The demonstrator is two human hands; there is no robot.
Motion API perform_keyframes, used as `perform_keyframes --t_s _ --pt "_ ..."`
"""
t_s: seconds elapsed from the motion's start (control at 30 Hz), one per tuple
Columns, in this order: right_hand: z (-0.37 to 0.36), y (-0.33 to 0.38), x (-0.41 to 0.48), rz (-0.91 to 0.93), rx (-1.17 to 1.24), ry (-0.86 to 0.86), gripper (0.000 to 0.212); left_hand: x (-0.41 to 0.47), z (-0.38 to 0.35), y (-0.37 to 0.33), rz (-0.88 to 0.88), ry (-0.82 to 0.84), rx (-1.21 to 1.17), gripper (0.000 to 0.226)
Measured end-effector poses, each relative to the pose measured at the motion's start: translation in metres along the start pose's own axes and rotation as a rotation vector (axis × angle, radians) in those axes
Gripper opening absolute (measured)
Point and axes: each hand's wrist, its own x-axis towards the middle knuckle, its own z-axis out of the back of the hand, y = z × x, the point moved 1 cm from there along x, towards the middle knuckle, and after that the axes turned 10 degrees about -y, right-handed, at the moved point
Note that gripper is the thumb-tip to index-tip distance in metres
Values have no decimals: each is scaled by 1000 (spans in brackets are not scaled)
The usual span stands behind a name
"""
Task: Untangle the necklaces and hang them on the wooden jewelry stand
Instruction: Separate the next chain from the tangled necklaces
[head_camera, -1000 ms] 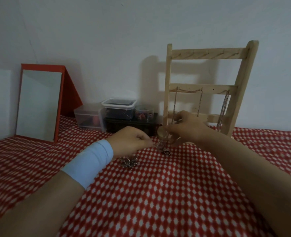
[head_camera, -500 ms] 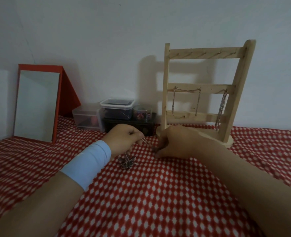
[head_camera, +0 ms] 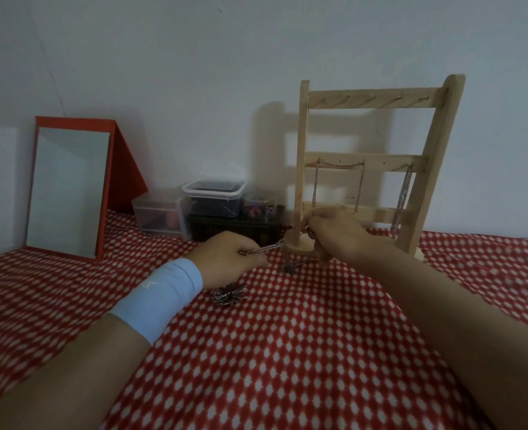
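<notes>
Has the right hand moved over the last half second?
Yes. The right hand has risen: its knuckles now overlap the lowest rail of the wooden jewelry stand, having sat below it, near the base.

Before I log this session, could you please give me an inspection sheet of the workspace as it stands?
Surface: red-and-white checked cloth, lying flat.
Job's things: wooden jewelry stand upright, two hung chains on its middle bar; a taut chain between the hands; a tangled heap on the cloth.
Clutter: red-framed mirror, clear plastic boxes, dark box, by the wall.
Grippers: left hand pinches the taut chain; right hand holds its far part.
Cables: nothing seen.
Surroundings: plain white wall.
</notes>
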Motion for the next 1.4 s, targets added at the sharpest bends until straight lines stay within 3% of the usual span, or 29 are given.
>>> perform_keyframes --t_s 0.23,0.4,0.57,0.73,0.9,1.03,1.17,1.4 --pt "1 5 -9 -110 416 184 34 -4 1 -7 36 2 -221 35" --pt "-1 6 -9 -142 514 273 32 -3 -10 -6 213 39 -655 29" --pt "-3 4 -6 -124 529 331 27 -4 -10 -13 66 -81 -414 15" --pt "6 7 -10 21 387 409 29 -3 -7 -6 117 -172 -510 19" --pt "8 10 -14 121 166 320 16 -2 -5 -8 97 -231 -507 17" --pt "2 10 -14 70 270 236 14 -4 -4 -13 21 -245 -415 14" --pt "-7 8 -16 -29 406 226 14 -5 -5 -14 -19 -134 -330 17" --pt "-9 6 -15 44 208 185 16 -5 -12 -11 125 -127 -519 22"
